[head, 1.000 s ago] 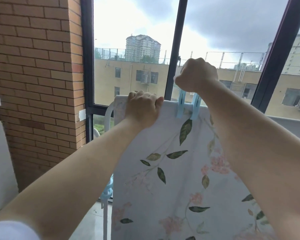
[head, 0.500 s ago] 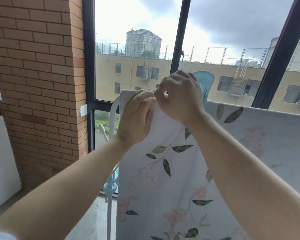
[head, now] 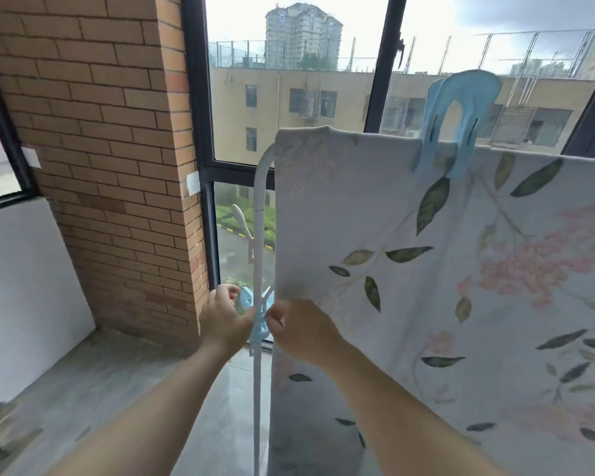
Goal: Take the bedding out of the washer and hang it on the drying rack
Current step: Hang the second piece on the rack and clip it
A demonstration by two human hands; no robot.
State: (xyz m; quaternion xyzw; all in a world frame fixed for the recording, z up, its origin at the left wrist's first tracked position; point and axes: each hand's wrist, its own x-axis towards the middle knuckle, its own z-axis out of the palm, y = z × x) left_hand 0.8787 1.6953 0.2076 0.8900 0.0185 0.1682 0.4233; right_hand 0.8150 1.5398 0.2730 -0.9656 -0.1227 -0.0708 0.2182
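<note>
**Asker:** Blue is showing twice in the head view. What is it marking?

**Describer:** High on the right, a large pale-blue peg (head: 461, 125) is clamping floral bedding (head: 426, 269) to the top rail of a white drying rack (head: 259, 235). The cloth is draping down and running off to the right. Low on the rack's upright post, a bunch of spare pegs (head: 255, 326) is hanging.

**Asker:** What are the hands doing?

**Describer:** Both are meeting at that bunch, well below the rail. The left hand (head: 225, 324) is reaching in from the brick wall (head: 100, 132) side, fingers curling round one blue peg. The right hand (head: 301, 329) is sitting just beside the post, against the bedding's left edge. Its fingers are bending tight, but whether they are pinching a peg or the cloth cannot be told.

**Asker:** Which way is the next move likely heading?

**Describer:** Probably straight up. The unpegged left corner of the bedding is lying directly above both hands, along the horizontal rail.
</note>
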